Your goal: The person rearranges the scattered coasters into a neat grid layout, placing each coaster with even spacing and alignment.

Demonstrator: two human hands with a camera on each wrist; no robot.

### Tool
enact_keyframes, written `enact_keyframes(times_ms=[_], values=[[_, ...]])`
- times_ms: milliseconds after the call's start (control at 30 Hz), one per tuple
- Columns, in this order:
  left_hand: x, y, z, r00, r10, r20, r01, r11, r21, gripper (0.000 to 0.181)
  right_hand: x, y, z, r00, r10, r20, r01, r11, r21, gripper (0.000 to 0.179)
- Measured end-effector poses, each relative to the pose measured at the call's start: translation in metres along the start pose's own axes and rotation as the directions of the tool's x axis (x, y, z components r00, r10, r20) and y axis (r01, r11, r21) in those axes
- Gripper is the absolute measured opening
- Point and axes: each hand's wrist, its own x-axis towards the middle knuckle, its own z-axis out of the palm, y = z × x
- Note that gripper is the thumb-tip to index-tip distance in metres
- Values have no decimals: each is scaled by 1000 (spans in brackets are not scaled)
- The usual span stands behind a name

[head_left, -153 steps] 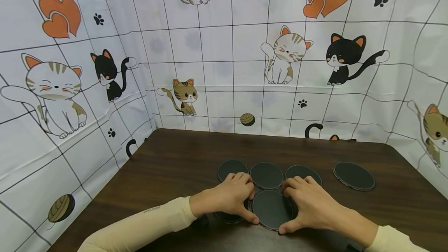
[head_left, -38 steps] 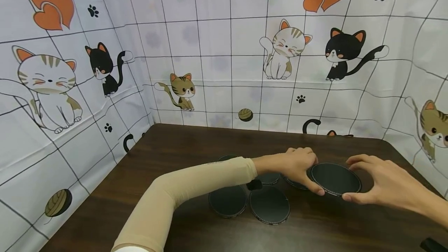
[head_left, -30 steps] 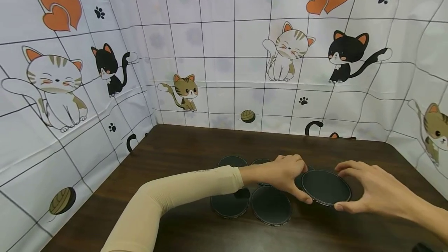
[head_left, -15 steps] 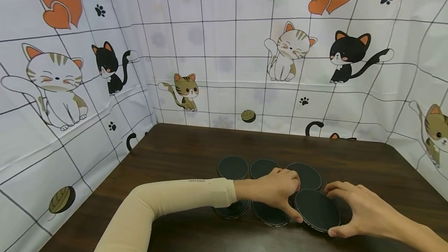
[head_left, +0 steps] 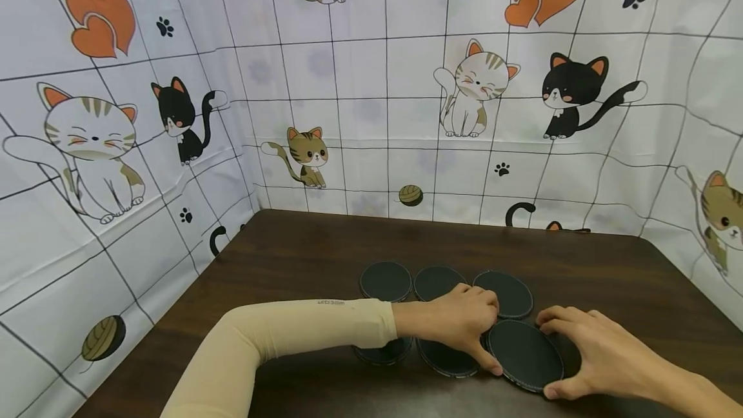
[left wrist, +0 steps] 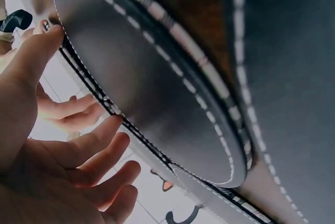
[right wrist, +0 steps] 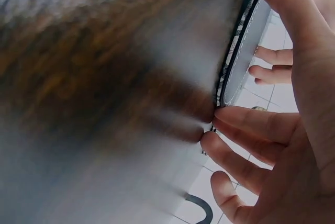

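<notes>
Several round black coasters with white stitching lie on a dark wooden table (head_left: pixel 302 257). Three form a back row: left (head_left: pixel 386 280), middle (head_left: pixel 432 279), right (head_left: pixel 511 292). Two lie in front, one (head_left: pixel 380 352) half hidden by my left sleeve and one (head_left: pixel 444 358) under my left hand. My left hand (head_left: pixel 492 337) and right hand (head_left: pixel 548 357) hold one more coaster (head_left: pixel 522 350) by its rim from both sides, thumbs at the near edge. In the wrist views, that coaster (left wrist: pixel 157 93) sits between left thumb and fingers (left wrist: pixel 84 77), and the right hand (right wrist: pixel 251 46) grips its edge (right wrist: pixel 233 62).
A cat-print cloth (head_left: pixel 371 115) walls the table at the back, left and right. Bare table top lies behind the coasters and at the far right (head_left: pixel 638 276).
Both hands have slid the held coaster from the right part of the table leftward and toward me, until it sits beside the front row. The other coasters stayed put.
</notes>
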Motion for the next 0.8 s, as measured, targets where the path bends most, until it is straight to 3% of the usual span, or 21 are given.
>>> enact_keyframes(times_ms=[200,500,800], values=[[2,3,-1,1000,2,-7,-2,999,51,67,-1,1,1,1000,-6,-2,6,1000,-14,72],[0,1,0,1000,-12,19,11,1000,12,56,0,2,1,999,-5,34,5,1000,7,74],[-5,1,2,999,-23,22,23,1000,18,58,1,2,0,999,-10,36,10,1000,-4,75]])
